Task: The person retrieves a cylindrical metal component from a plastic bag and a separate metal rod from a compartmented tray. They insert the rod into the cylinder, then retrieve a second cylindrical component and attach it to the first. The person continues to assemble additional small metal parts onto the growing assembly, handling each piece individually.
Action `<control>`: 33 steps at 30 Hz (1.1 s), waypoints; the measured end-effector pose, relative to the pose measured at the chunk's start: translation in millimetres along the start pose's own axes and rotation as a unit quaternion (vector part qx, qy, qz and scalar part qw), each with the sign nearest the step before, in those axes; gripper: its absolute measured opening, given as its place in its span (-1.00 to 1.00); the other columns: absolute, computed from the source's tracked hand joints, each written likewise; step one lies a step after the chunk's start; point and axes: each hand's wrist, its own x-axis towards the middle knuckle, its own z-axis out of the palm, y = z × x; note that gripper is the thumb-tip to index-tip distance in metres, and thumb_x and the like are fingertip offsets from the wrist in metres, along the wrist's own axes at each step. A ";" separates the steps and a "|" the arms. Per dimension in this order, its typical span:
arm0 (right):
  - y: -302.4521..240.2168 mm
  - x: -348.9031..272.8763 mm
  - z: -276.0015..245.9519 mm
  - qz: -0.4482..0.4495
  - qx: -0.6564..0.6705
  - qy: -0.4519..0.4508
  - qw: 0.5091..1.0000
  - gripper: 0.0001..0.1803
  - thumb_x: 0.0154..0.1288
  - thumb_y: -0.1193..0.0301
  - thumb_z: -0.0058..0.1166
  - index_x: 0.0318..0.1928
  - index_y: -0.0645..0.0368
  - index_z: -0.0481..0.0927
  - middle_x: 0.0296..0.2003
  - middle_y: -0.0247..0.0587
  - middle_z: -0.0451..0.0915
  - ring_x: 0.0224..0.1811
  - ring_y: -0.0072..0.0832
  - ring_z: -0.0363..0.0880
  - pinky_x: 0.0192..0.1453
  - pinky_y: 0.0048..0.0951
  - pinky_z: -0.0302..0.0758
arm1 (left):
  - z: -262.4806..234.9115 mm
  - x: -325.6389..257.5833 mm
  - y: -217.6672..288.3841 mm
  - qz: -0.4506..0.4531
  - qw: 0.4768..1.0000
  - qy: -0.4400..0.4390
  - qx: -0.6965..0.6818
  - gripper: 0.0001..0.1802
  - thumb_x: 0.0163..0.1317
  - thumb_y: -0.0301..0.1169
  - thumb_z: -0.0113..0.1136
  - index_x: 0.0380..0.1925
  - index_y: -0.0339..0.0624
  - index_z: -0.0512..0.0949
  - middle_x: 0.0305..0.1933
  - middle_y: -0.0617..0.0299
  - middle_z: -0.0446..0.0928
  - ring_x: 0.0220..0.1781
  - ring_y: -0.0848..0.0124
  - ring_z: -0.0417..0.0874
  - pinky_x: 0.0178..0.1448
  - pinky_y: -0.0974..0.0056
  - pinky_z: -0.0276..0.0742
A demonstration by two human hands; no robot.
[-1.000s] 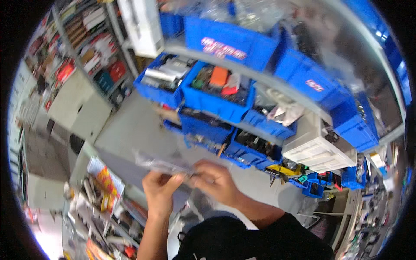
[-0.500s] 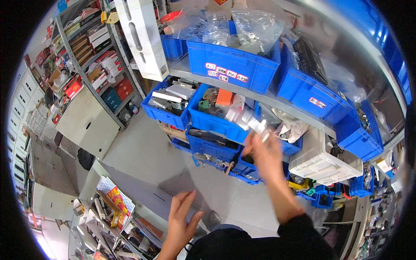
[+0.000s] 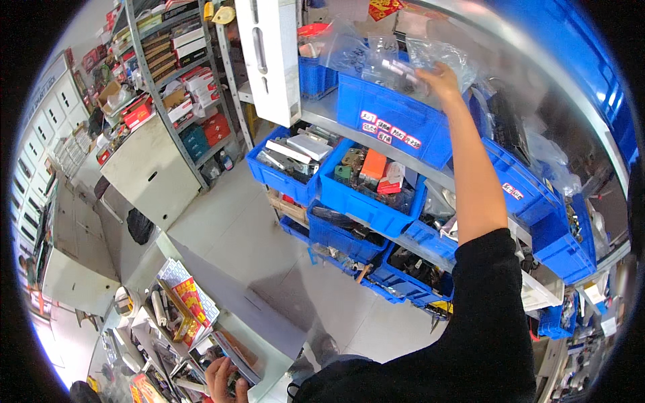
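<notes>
My right hand (image 3: 440, 82) reaches over a labelled blue bin (image 3: 393, 117) on the upper shelf. Its fingers pinch a small clear, whitish packet (image 3: 402, 68); blur hides what is inside. Around it, crumpled clear plastic bags (image 3: 440, 57) fill the top of that bin. Low at the left, my left hand (image 3: 225, 381) is beside a cluttered pale bench (image 3: 265, 366), its fingers loosely bent and apart. Small dark items lie close to those fingers, and I see nothing held there.
Below the shelf, an open blue bin (image 3: 369, 208) holds orange and red boxes; another blue bin (image 3: 282, 171) stands left of it. A white slotted post (image 3: 265, 67) rises beside the bins. Boxes crowd a metal rack (image 3: 151, 77). A pale cabinet panel (image 3: 151, 174) stands by the floor.
My right hand has risen with the packet from in front of the lower bins to above the upper bin. My left hand has moved down and left to the bench. The view has shifted.
</notes>
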 end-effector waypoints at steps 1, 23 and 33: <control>0.0 3.3 -2.1 -0.029 -0.003 0.019 0.999 -0.25 -0.15 0.19 0.29 0.06 0.30 0.35 -0.08 -0.11 0.47 -0.05 -0.35 0.44 0.03 -0.41 0.34 | -8.5 -6.4 3.2 -0.034 0.999 -0.006 0.040 -0.61 0.20 -0.48 0.00 0.04 -0.33 0.33 0.18 0.08 0.15 -0.02 0.27 0.44 -0.02 0.34 0.39; -262.3 -558.9 141.3 -0.294 0.201 -0.652 0.669 -0.75 0.03 0.49 0.04 -0.21 0.23 0.50 -0.27 -0.13 0.51 -0.18 -0.31 0.47 -0.05 -0.39 0.33 | -159.0 -97.4 -44.0 -0.082 0.990 0.059 0.097 -0.74 -0.05 -0.54 0.16 -0.27 -0.21 0.51 -0.30 0.13 0.47 -0.27 0.19 0.50 -0.23 0.25 0.43; -294.7 -683.0 250.0 -0.539 -0.218 -0.504 0.639 -0.75 -0.17 0.27 0.19 -0.52 0.18 0.55 -0.60 -0.08 0.54 -0.41 -0.19 0.52 -0.31 -0.19 0.42 | -247.7 -117.9 -102.2 -0.100 0.993 0.050 0.024 -0.79 -0.04 -0.55 0.17 -0.32 -0.26 0.53 -0.33 0.11 0.49 -0.30 0.23 0.51 -0.24 0.28 0.43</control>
